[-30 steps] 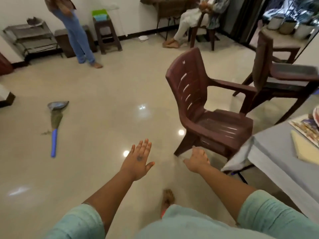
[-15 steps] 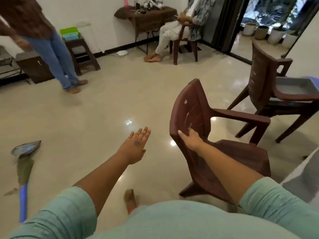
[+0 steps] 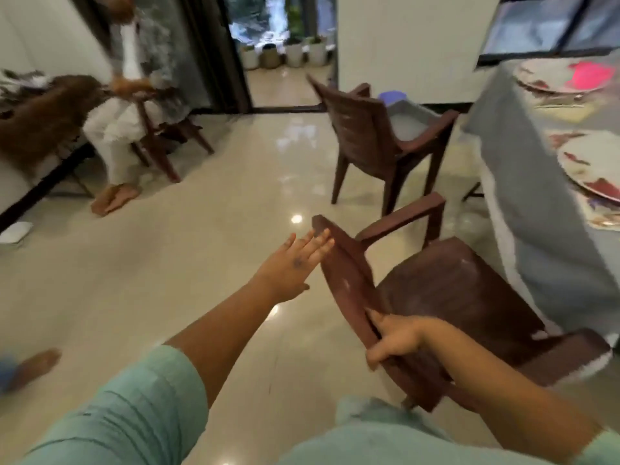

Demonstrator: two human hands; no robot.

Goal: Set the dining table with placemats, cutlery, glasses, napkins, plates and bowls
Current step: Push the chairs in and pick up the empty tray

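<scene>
My right hand grips the top edge of the backrest of a brown plastic chair that stands beside the dining table. Fingers straight, my left hand reaches the far end of that backrest and holds nothing. The table has a grey cloth. Two patterned plates lie on it on placemats, one plate near and one plate far, with a pink thing on the far one.
A second brown chair with a grey tray on its seat stands further along the table. A person sits on a chair at the left by a dark side table. Glossy tiled floor lies between them. A doorway opens at the back.
The view has swung right, bringing the table and plates into sight. My right hand slid along the chair's backrest and now grips its edge. My left hand moved up to the backrest.
</scene>
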